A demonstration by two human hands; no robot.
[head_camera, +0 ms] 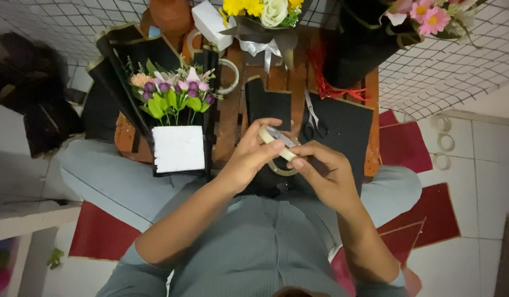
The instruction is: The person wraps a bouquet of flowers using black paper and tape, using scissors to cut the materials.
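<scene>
A white tiled floor strewn with dark red paper sheets (406, 146) surrounds a low wooden table (232, 110). Over its near edge, the left hand (249, 157) and right hand (323, 170) together pinch a roll of clear tape (277, 142), fingers pressed onto its rim, thumbs meeting at the strip. Just beyond the grip lie scissors (314, 121) on black paper (342, 129). Left of the grip stands a purple flower arrangement (174, 93) in a white foam block (178, 148); farther beyond sits a yellow bouquet (260, 11).

Left hand (249, 157) and right hand (320, 168) meet (fingers curled), forearms bare.
</scene>
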